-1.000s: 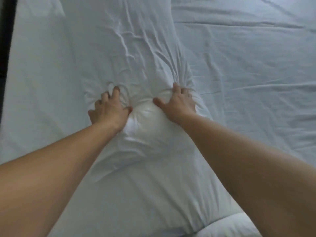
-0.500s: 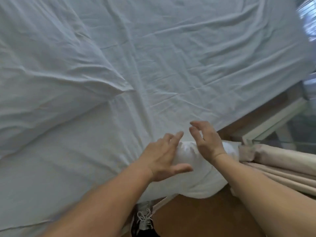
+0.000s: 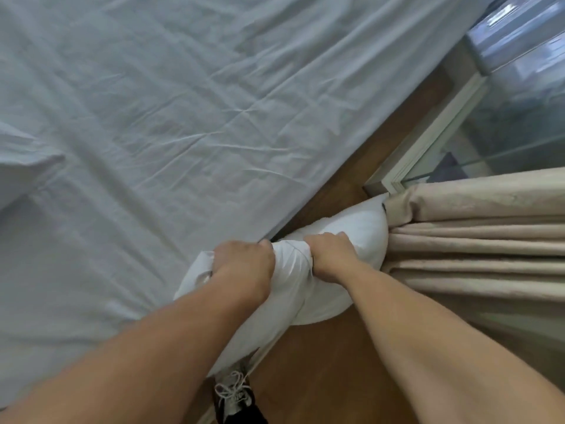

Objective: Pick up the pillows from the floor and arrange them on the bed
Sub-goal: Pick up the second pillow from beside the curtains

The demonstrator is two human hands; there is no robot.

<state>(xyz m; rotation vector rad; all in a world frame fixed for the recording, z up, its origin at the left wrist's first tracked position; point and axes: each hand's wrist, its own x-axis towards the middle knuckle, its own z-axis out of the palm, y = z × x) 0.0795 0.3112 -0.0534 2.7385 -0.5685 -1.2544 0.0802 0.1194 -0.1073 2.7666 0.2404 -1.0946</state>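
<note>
Gripping the white pillow [image 3: 351, 231], both hands' fingers [image 3: 327, 240] dig into its bunched middle.

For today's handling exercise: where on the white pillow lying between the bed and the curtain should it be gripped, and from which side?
Probably the bunched upper edge of the pillow, from above. It is wedged between the bed and curtain, so only the top is open. The left hand and right hand grip there, side by side.

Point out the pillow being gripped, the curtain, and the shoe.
pillow [image 3: 363, 228]: head view, on its bulging white end beside the curtain.
curtain [image 3: 477, 240]: head view, on a beige fold at right.
shoe [image 3: 234, 396]: head view, on the white laces at the bottom edge.
</note>
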